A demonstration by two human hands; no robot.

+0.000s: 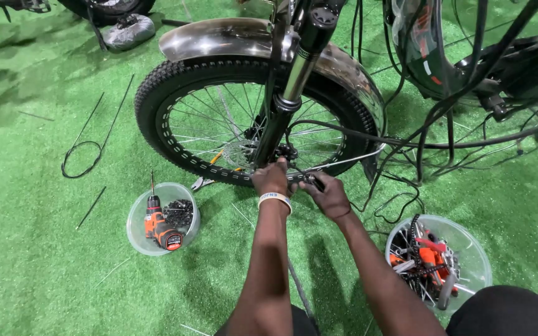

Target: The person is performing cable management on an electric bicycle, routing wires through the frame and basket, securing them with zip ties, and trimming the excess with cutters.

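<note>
We see both hands together at frame centre, under the front wheel: left hand pressed to the tyre's lower rim by the hub, right hand pinched on a small black part w/ cable attached. Open turf lies left and lower centre; clear bowl w/ orange drill sits lower left, a second bowl of tools lower right. Cables crowd the right side; the part's shape and the left fingertips are hard to make out, and the bike is cut off at the top edge.
</note>
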